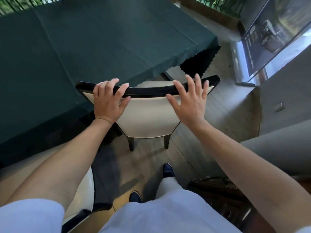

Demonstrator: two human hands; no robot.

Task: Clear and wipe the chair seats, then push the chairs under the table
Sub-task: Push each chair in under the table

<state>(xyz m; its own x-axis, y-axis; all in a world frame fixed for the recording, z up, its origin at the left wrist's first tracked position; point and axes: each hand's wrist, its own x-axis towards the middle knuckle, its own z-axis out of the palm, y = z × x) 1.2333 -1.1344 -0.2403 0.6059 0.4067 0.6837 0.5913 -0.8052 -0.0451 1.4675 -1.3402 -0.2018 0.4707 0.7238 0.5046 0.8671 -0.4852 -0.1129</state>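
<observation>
A chair (148,118) with a cream padded back and a black wooden frame stands at the corner of a table covered by a dark green cloth (87,44). Its seat is mostly tucked under the cloth; only a sliver of cream seat shows beyond the top rail. My left hand (109,100) grips the black top rail near its left end, fingers curled over it. My right hand (190,101) hovers with fingers spread over the rail's right part, holding nothing; whether it touches the rail is unclear.
A second cream chair (84,190) stands close at my lower left, beside my legs. A dark case or bag (218,190) lies on the wooden floor at lower right. A grey wall and a leaning framed poster (269,41) close off the right side.
</observation>
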